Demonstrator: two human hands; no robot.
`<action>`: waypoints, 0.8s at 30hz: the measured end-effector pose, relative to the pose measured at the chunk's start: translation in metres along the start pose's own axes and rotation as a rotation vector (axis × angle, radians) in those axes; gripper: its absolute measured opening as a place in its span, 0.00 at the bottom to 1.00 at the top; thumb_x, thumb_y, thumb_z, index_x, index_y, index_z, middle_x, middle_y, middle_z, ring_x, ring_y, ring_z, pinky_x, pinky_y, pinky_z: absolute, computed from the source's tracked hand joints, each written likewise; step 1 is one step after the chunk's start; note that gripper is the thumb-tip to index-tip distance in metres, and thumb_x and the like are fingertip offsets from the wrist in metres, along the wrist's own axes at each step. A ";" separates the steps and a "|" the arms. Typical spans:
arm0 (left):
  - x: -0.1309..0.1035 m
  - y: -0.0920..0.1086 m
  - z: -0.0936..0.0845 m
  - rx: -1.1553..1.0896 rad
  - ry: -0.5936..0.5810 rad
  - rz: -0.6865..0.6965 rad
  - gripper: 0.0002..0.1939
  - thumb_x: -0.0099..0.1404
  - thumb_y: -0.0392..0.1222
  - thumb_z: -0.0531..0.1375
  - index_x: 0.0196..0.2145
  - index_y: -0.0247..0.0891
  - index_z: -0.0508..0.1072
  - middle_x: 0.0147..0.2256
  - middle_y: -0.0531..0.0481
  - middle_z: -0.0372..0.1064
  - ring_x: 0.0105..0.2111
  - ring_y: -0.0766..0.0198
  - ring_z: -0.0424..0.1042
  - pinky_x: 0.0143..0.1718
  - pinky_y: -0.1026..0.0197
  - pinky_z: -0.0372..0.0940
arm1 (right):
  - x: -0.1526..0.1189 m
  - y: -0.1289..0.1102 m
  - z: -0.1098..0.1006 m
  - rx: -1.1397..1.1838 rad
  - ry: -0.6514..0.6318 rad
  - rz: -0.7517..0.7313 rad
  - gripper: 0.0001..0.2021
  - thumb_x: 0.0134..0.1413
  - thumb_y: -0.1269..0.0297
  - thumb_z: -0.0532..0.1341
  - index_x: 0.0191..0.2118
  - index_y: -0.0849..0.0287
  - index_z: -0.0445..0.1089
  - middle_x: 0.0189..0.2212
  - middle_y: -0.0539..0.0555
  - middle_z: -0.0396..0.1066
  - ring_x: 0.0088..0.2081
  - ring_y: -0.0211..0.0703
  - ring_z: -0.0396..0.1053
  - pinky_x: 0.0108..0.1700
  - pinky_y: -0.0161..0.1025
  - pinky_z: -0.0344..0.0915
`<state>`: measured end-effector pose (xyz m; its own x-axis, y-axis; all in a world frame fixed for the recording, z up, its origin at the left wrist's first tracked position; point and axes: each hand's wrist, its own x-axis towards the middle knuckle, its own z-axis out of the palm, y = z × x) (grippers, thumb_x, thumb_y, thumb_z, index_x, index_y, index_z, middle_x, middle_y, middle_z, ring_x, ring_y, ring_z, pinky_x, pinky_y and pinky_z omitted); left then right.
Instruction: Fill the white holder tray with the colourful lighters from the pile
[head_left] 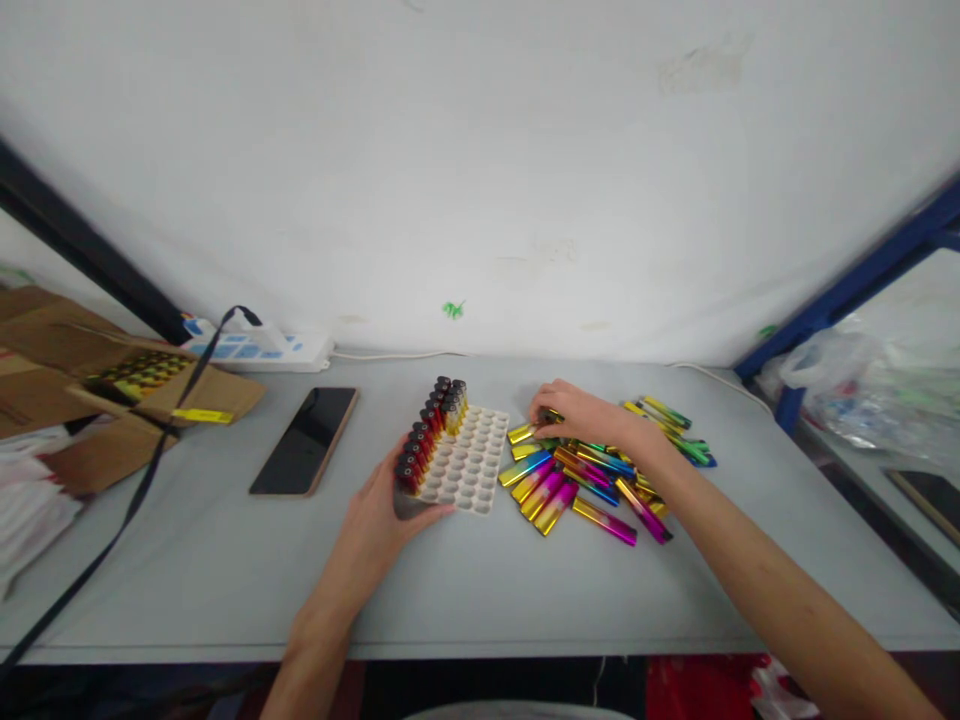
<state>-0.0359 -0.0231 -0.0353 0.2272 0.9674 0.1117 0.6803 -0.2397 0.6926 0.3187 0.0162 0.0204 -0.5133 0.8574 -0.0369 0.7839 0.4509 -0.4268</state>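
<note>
Currently, the left hand (379,510) grips a white tray (480,460), red tubes (428,456) upright nearest its palm. Under the right hand (568,408), curled, grip unclear, lie metallic tubes (525,469); a careless sweep could scatter them.

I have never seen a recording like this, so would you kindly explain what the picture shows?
There is no robot here, only a person's two bare hands. The single picture comes from a camera worn on the head, looking forward and down.

The left hand holds a pale tray with rows of holes, partly filled with dark-topped tubes. The right hand is at a pile of shiny, colourful tubes; whether it grips one is unclear.

Also on the grey table are a phone and a power strip.
</note>
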 end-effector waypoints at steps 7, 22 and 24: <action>0.000 0.004 -0.001 -0.027 0.003 -0.001 0.50 0.54 0.56 0.74 0.70 0.39 0.62 0.67 0.38 0.68 0.67 0.42 0.68 0.70 0.43 0.62 | 0.004 -0.034 0.006 0.052 0.242 -0.004 0.11 0.69 0.62 0.65 0.52 0.59 0.76 0.47 0.57 0.77 0.48 0.47 0.74 0.54 0.43 0.67; 0.011 0.004 -0.003 -0.074 -0.038 0.069 0.57 0.50 0.50 0.78 0.73 0.42 0.59 0.69 0.38 0.64 0.69 0.43 0.65 0.72 0.42 0.57 | 0.042 -0.107 0.043 -0.067 0.092 0.121 0.04 0.70 0.72 0.61 0.45 0.64 0.74 0.45 0.60 0.74 0.44 0.46 0.73 0.49 0.39 0.67; 0.012 0.003 -0.003 -0.085 -0.039 0.060 0.59 0.50 0.51 0.78 0.74 0.42 0.57 0.69 0.37 0.65 0.68 0.43 0.66 0.71 0.42 0.58 | 0.040 -0.108 0.042 -0.088 0.077 0.163 0.04 0.70 0.72 0.62 0.43 0.64 0.75 0.43 0.61 0.74 0.44 0.47 0.73 0.49 0.40 0.68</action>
<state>-0.0335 -0.0124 -0.0294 0.2940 0.9471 0.1285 0.6035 -0.2882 0.7435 0.1989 -0.0088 0.0271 -0.3514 0.9358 -0.0279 0.8836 0.3217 -0.3403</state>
